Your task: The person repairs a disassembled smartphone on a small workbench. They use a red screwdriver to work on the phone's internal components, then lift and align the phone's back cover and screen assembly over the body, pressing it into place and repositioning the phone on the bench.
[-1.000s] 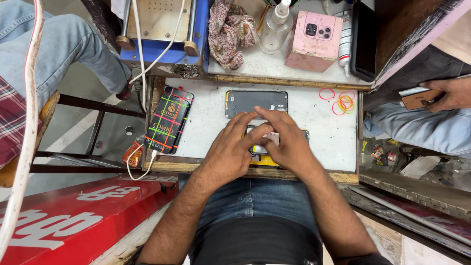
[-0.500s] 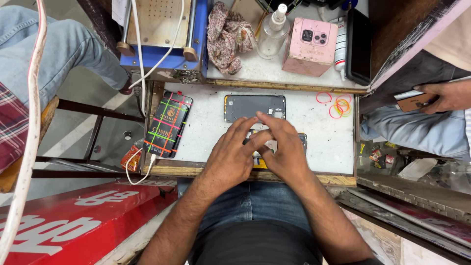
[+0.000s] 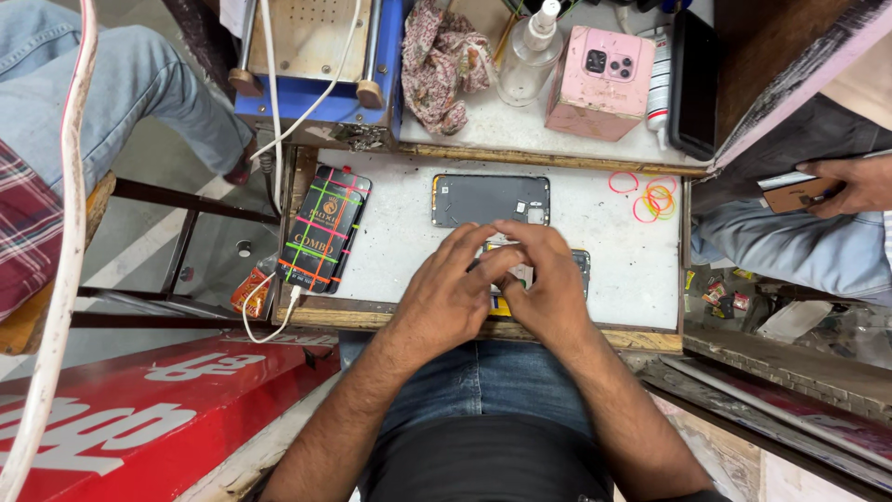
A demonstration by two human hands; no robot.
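**On the small workbench, two hands over an opened phone**

At the near edge of the white table (image 3: 604, 279), the left hand (image 3: 446, 297) and the right hand (image 3: 548, 284) meet over an opened phone (image 3: 581, 270). The phone lies flat under both hands, mostly covered, with only its right end and a strip by the fingertips showing. Both hands curl down onto it with bent fingers that touch in the middle; whether they pinch a small part cannot be told.

Just beyond the fingertips lies a grey back cover (image 3: 491, 200), inner side up, apart from the hands. To the left rests a black box with bright stripes (image 3: 325, 228), with a white cable (image 3: 269, 321) beside its near end. Coloured rubber bands (image 3: 650, 197) lie to the right. On the farther shelf stand a pink phone box (image 3: 599, 84) and a clear bottle (image 3: 530, 60). Another person's hand (image 3: 850, 184) holds a brown wallet (image 3: 799, 193) at far right.
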